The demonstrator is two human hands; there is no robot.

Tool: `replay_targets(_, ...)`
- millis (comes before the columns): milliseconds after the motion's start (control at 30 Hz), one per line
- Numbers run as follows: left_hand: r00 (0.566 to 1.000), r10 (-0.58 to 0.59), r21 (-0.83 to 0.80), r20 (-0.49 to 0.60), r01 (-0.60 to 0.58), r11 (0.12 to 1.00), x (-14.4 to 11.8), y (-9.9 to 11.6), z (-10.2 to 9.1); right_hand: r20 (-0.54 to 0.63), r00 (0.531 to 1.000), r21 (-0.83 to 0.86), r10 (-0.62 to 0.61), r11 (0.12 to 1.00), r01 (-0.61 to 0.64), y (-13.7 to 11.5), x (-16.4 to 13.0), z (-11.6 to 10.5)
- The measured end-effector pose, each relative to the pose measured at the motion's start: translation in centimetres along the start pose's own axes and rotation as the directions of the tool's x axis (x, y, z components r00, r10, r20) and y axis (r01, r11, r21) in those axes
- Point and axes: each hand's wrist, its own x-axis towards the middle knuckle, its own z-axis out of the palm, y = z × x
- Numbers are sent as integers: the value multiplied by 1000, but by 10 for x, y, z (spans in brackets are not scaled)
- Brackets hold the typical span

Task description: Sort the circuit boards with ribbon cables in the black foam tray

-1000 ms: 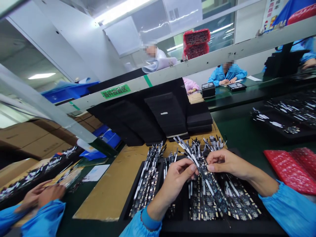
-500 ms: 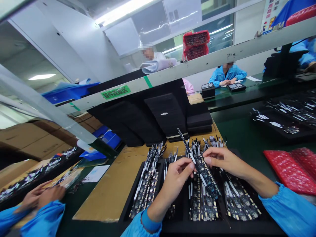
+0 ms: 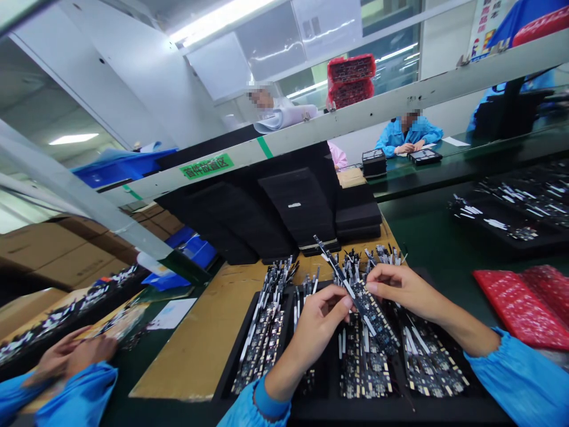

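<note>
Two hands on one part: left hand (image 3: 320, 313) and right hand (image 3: 397, 284) both pinch the same long narrow circuit board strip (image 3: 362, 302), held just above the black tray (image 3: 242, 344). I read both as closed on it, fingertips at the strip's edges near its middle. The strip runs diagonally, its thin white-tabbed end (image 3: 320, 245) pointing up and away from me.

My read on handling: light and thin, stiff enough to hold its line unsupported, but likely to flex or crack if bent across the long axis. Small components crowd the dark face, so I'd keep fingers on the edges, not the populated side. The tab end looks like the weak point; I'd avoid levering on it.

Tray holds rows of the same boards (image 3: 267, 332), packed close and overlapping, more at right (image 3: 429, 362). Tabs could snag on neighbours.

Beyond the tray, stacked black foam trays (image 3: 306, 207) lean against the rail. Brown cardboard sheet (image 3: 200, 338) lies under the tray's left side on the green surface (image 3: 427, 237). Red bubble-wrap bags (image 3: 524, 302) sit at right, well apart.

Another person's hands (image 3: 71, 356) in blue sleeves work at the lower left, not mine. Another person in blue (image 3: 406, 135) sits at a far bench.
</note>
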Motion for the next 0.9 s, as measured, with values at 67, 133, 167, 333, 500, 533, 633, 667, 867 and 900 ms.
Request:
replay_targets(67,1000,8,11,2,-8,1000,0,0,0,-29,999,6,34,999,-33,-9,-4,3)
replay_targets(133,1000,14,24,6,-14,1000,-1,-1,0,-35,998,11,49,999,-49,-17,-8,5)
replay_targets(167,1000,16,29,8,-16,999,0,-2,0,-32,998,13,51,999,-50,-20,-9,5)
replay_targets(333,1000,16,30,19,-16,999,0,-5,0,-10,999,36,35,999,-34,-23,-11,5)
replay_targets(500,999,11,-18,49,-10,1000,-1,-2,1,37,999,74,14,997,-17,-22,-11,2)
replay_targets(533,998,9,-29,55,-7,1000,-1,-2,1,46,999,83,12,996,-16,-23,-12,2)
replay_targets(633,998,4,-50,62,-1,999,-1,0,2,62,998,104,21,994,-27,-25,-12,2)
replay_targets(667,998,3,-54,62,0,999,-1,0,2,67,997,108,25,994,-32,-26,-13,2)
replay_targets(867,998,-29,-38,63,32,999,-2,3,2,66,995,138,80,987,-89,-26,-12,3)
replay_targets(900,998,-34,-25,57,35,999,-2,4,2,62,994,143,87,985,-95,-26,-12,2)
